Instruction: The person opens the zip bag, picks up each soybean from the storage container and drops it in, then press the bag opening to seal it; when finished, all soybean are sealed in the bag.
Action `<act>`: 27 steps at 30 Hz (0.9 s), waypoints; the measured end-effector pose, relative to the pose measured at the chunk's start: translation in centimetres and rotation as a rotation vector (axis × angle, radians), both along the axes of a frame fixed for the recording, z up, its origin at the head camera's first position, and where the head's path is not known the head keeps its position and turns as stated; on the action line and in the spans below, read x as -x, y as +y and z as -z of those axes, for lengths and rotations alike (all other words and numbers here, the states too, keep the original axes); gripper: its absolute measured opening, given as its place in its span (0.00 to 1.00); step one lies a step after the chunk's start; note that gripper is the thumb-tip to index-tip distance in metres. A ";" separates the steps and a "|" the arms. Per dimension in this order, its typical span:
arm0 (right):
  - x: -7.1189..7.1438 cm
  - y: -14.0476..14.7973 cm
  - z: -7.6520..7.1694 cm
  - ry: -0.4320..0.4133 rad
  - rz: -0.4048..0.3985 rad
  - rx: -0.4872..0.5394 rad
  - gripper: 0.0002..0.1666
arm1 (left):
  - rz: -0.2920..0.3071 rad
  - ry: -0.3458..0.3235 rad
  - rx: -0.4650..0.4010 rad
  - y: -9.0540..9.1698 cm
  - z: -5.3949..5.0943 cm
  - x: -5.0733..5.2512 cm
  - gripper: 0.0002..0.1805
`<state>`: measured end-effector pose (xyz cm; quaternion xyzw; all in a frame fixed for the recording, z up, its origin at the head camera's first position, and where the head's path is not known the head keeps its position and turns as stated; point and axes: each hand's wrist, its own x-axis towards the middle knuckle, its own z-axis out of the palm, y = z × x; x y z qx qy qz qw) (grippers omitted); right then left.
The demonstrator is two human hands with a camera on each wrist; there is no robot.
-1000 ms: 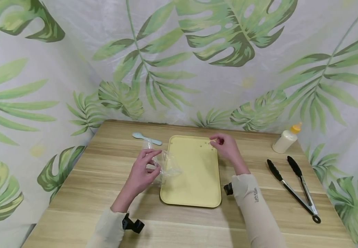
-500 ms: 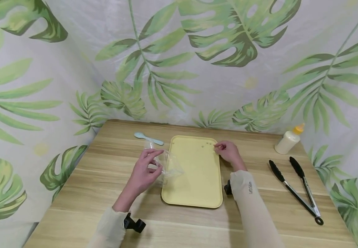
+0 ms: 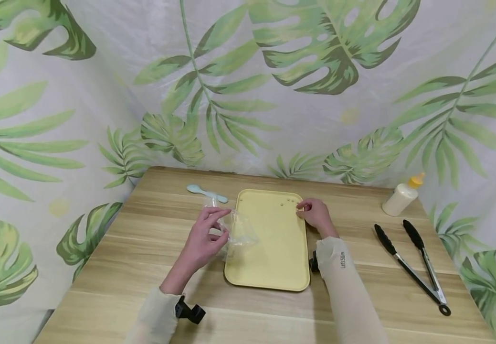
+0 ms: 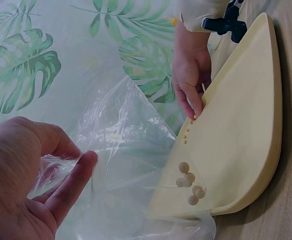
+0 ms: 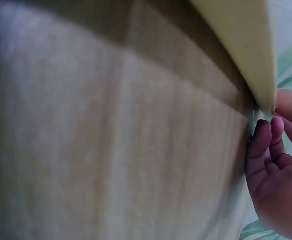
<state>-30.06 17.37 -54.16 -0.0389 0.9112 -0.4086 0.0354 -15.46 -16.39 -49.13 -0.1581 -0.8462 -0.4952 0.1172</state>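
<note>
Pinching the film of a clear plastic bag (image 3: 244, 231), the left hand (image 3: 205, 240) sits left of centre in the head view, thumb and finger brought together; the bag spreads to the right of those fingers, over the left edge of a yellow tray (image 3: 269, 253). In the left wrist view, a cluster of round pale balls (image 4: 184, 167) shows through the film at lower centre, apart from the fingertips. The right hand (image 3: 317, 215) is at the tray's upper-right edge, its fingers narrow, with a tiny ball (image 4: 195, 117) right at the tips; whether they grip it I cannot tell. Other balls (image 3: 288, 200) lie on the tray just left of these fingers. On the bench (image 3: 144, 258), a blue spoon (image 3: 206, 193) lies above the left hand, a yellow-capped bottle (image 3: 400, 198) stands at upper right, and spread tongs (image 3: 430, 270) lie at lower right.
</note>
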 end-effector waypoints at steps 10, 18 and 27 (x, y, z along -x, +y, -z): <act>0.0 0.0 0.4 0.022 0.000 -0.023 0.06 | -0.008 -0.010 -0.006 0.1 0.0 -0.1 0.30; 0.0 0.0 0.5 0.017 -0.011 -0.047 0.06 | 0.001 -0.015 -0.008 0.3 -0.1 -0.1 0.30; 0.2 0.1 0.6 0.014 -0.026 -0.046 0.06 | -0.001 -0.014 -0.008 0.3 -0.2 0.0 0.29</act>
